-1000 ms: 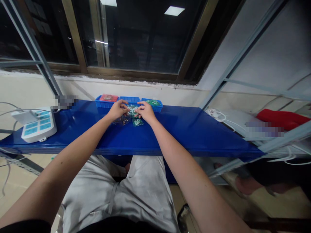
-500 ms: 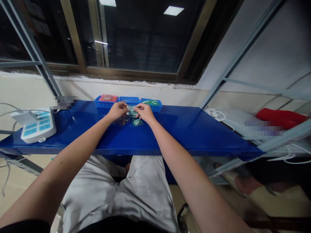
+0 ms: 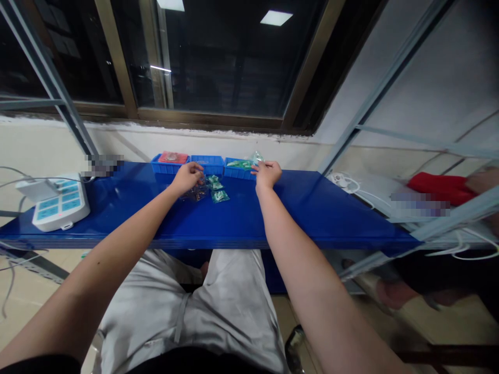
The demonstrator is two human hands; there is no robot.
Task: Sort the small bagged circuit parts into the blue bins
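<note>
At a blue table (image 3: 312,210), three bins (image 3: 208,168), one packet (image 3: 257,156) in right hand (image 3: 268,173)

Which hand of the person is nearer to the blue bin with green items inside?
The right. The right hand is at the right end of that blue bin. The left hand is farther away, to the bin's left, by the dark packets.

The long, flat blue table (image 3: 304,208) is smooth and shiny. The small, square, see-through bags with green and white bits (image 3: 220,196) look like thin, shiny plastic. The three open blue boxes (image 3: 206,168) look like hard plastic, and so does the chunky white power strip (image 3: 47,220). The baggy, pale grey trousers (image 3: 230,306) are wrinkly cloth. The big dark window (image 3: 230,67) is smooth, shiny glass.
</note>
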